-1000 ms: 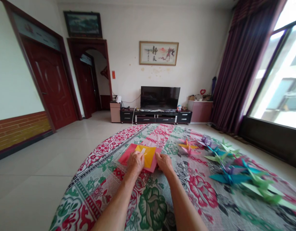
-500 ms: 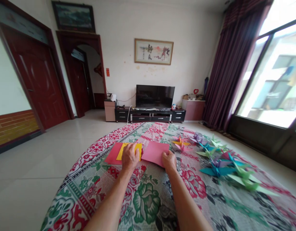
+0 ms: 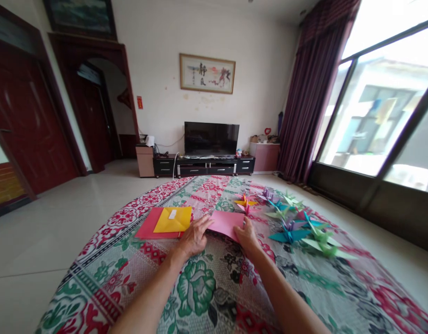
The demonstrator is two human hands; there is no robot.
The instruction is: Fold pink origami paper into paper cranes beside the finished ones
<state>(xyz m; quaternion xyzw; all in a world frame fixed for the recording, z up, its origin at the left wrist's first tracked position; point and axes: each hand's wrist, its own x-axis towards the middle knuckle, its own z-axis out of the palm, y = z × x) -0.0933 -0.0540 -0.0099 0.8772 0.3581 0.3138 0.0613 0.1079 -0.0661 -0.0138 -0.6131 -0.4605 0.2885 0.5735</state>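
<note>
A sheet of pink paper [image 3: 226, 222] lies between my two hands low over the table. My right hand [image 3: 248, 237] pinches its right edge, thumb on the near side. My left hand [image 3: 196, 235] has its fingers close together at the paper's left edge and grips it there; the thumb is partly hidden. Just left of that hand rests a folded yellow paper [image 3: 168, 223] with a small white piece [image 3: 172, 214] on it. Beneath the yellow paper lies a stack of red paper [image 3: 146, 226].
Several folded paper cranes [image 3: 292, 232] in blue, green and purple stand on the right of the table, with an orange one [image 3: 245, 201] nearer the middle. A patterned cloth [image 3: 196, 285] covers the round table. Beyond are a television [image 3: 211, 138] and low cabinet [image 3: 207, 168].
My left hand has let go of the yellow paper and moved right to the pink sheet's left edge. My right hand keeps hold of the sheet. The whole view has shifted rightward.
</note>
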